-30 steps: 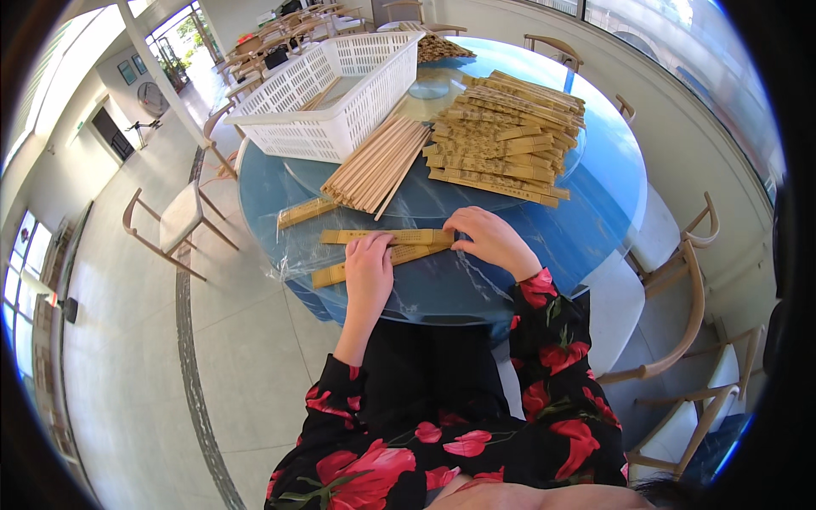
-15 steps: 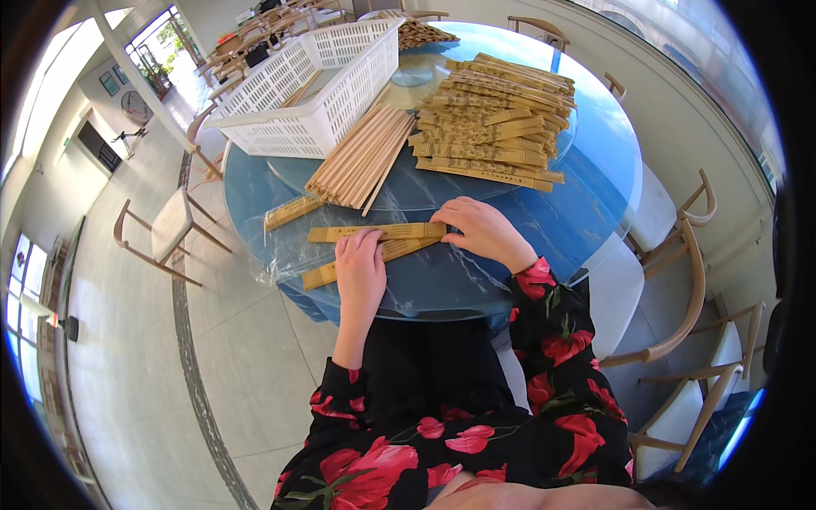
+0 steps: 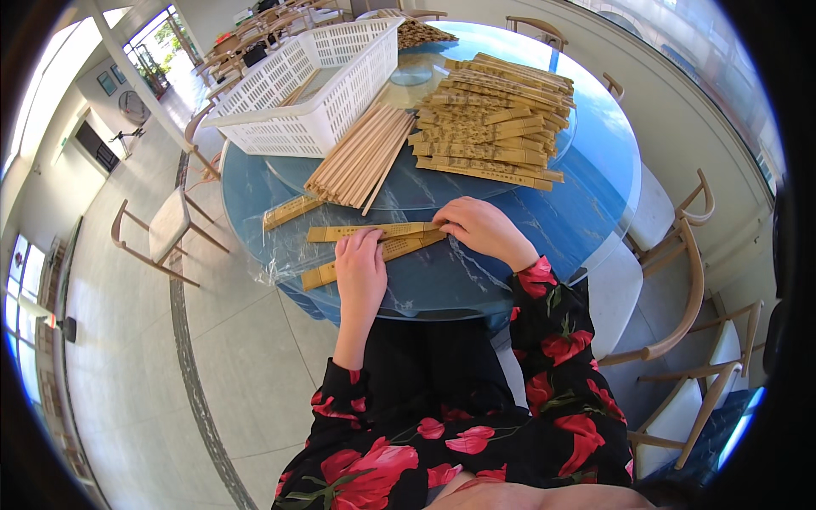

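Note:
A flat, brownish-yellow paper chopstick sleeve (image 3: pixel 327 234) with dark print lies crosswise on the glass tabletop. My left hand (image 3: pixel 360 265) holds it near the middle, fingertips pressed on it. At its right end, my right hand (image 3: pixel 486 229) pinches it between bent fingers; the very tips are partly hidden. Just below, a second sleeve or small stack (image 3: pixel 320 274) slants up toward the same right end, passing under my left fingers. Beyond my hands lies a bundle of bare wooden chopsticks (image 3: pixel 361 161). To its right is a large heap of printed paper sleeves (image 3: pixel 497 119).
A white slatted plastic basket (image 3: pixel 280 136) stands at the far left of the round blue table (image 3: pixel 595 187). More sleeves (image 3: pixel 293 211) lie by crumpled clear plastic film (image 3: pixel 276 259). Another pile of sticks (image 3: pixel 425 34) sits at the back. Wooden chairs (image 3: pixel 170 225) surround the table.
My right fingers have shifted slightly at the sleeve's right end and curled further over it. My left hand stays almost where it was.

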`<state>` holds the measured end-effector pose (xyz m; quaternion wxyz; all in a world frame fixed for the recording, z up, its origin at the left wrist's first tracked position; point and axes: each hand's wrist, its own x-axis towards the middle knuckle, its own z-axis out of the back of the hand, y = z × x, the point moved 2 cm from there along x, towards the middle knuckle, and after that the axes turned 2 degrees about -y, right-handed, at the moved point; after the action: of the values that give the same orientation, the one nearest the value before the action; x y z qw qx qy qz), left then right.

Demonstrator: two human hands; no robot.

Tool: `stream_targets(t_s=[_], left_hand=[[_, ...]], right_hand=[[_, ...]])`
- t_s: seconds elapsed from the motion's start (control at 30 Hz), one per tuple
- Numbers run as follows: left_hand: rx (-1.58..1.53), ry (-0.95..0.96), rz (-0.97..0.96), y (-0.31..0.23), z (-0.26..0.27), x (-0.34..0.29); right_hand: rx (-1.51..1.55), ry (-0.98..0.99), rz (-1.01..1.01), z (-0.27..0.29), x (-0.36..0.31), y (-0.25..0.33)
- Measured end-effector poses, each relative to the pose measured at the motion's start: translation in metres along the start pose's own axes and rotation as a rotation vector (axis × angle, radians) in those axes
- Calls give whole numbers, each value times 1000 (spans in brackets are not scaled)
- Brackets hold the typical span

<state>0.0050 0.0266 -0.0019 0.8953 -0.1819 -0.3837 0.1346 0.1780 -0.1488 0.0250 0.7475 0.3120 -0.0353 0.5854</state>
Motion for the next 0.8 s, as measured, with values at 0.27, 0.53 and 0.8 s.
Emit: stream_targets(t_s=[0.27, 0.53, 0.8], left_hand=[[31, -11, -29, -2, 1, 0], [26, -9, 5, 1, -1, -2], [9, 79, -58, -5, -1, 6]], right_hand=[[-12, -19, 9, 2, 1, 3], [-19, -24, 16, 3, -1, 9], [24, -17, 18, 3, -1, 8]])
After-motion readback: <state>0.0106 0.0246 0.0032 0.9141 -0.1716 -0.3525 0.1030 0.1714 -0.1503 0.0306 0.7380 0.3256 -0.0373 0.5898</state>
